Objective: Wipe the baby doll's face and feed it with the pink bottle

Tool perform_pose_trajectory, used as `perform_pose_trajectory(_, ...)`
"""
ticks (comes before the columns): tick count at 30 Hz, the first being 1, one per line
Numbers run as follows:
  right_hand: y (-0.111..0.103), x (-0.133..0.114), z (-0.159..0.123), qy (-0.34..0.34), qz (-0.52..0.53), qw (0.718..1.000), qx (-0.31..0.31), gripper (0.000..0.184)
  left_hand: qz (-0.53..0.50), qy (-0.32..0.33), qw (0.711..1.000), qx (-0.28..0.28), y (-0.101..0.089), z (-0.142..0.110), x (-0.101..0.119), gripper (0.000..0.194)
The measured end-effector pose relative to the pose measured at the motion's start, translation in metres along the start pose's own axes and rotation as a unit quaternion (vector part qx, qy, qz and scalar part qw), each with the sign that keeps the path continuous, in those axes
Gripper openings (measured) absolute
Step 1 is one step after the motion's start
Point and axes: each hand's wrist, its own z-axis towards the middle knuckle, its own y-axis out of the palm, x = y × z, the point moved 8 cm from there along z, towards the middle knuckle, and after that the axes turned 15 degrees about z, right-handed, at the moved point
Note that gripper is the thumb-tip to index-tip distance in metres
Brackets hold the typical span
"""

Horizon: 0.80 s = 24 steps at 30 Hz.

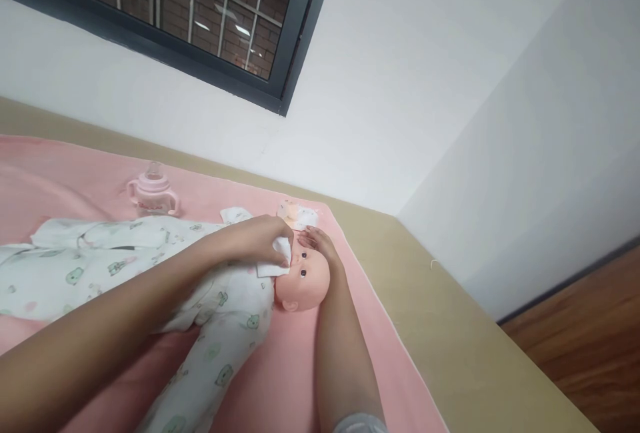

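Here, I have my left hand [267,238] pinching a white cloth [281,251] at the lower face of the doll [307,289], my right hand [323,244] curving round its crown, fingers slightly spread. The doll lies on a pink sheet [283,366], head toward the far right corner of the bench [415,279].

The bare left forearm [135,306] slants in from the lower left, its bare left hand [263,236] curled in a pinch. The bare right forearm [345,346] rises from the bottom, its bare right hand [323,247] bent inward, fingers [311,237] loosely extended.
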Motion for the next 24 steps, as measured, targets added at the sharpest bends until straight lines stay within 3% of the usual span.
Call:
perform_pose_trajectory(15, -0.001, 0.000, -0.001, -0.006, 0.000, 1.000, -0.001, 0.023, 0.062, -0.029, 0.997, 0.026, -0.010, -0.002, 0.001, 0.011)
perform_pose_trajectory(24, 0.000, -0.001, 0.000, -0.002, -0.013, 1.000, 0.001, 0.025, 0.113, -0.039, 0.990, 0.077, -0.017, -0.001, -0.002, 0.008)
